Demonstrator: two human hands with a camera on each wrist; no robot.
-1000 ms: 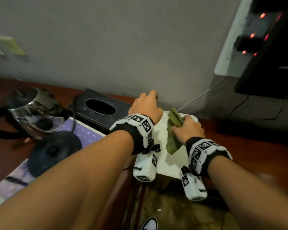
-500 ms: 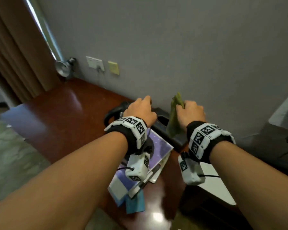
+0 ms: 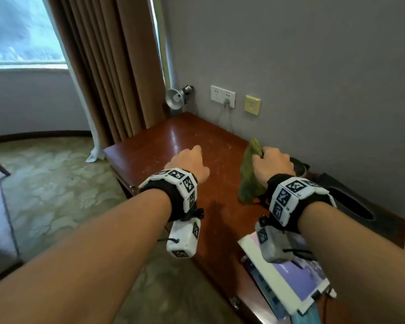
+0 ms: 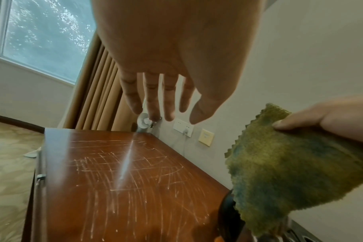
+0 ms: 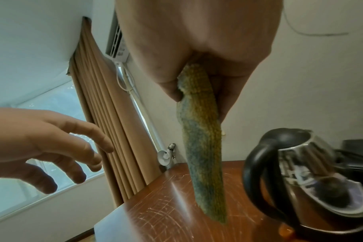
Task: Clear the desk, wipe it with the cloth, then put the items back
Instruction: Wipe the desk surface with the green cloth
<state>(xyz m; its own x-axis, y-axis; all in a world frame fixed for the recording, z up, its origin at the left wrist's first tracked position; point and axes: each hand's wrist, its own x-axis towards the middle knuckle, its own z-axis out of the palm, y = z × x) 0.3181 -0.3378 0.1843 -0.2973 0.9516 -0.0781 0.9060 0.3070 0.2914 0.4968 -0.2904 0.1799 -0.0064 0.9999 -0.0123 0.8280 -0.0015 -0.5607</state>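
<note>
Step in hand, my read: start of the wipe. The near-window part of the desk (image 3: pixel 185 141) is bare, and the items sit bunched at its other end: kettle (image 5: pixel 309 172), black tissue box (image 3: pixel 351 204), stack of booklets (image 3: pixel 290 277). So the clear is only partial; that end needs a separate pass.

Right hand (image 3: pixel 272 164): thumb and fingers pinch the top edge of the cloth (image 3: pixel 250 181), which hangs over the desk near the wall, just beside the kettle. Cannot tell if its lower tip touches the wood.

Left hand (image 3: pixel 188 166): fingers straight, slightly spread, holding nothing, above the bare wood and apart from the cloth.

Next move calls for:
1. Lower the cloth onto the surface and flatten it under the palm; a pinch grip gives no wiping pressure.
2. Sweep from the wall toward the front edge.
3. Keep clear of the kettle handle close by.

Cloth: olive green with bluish patches, fuzzy pile, zigzag-cut edge. It hangs limp in 1 narrow fold, so it will need opening out. The desk is glossy red-brown with many fine scratches.
</note>
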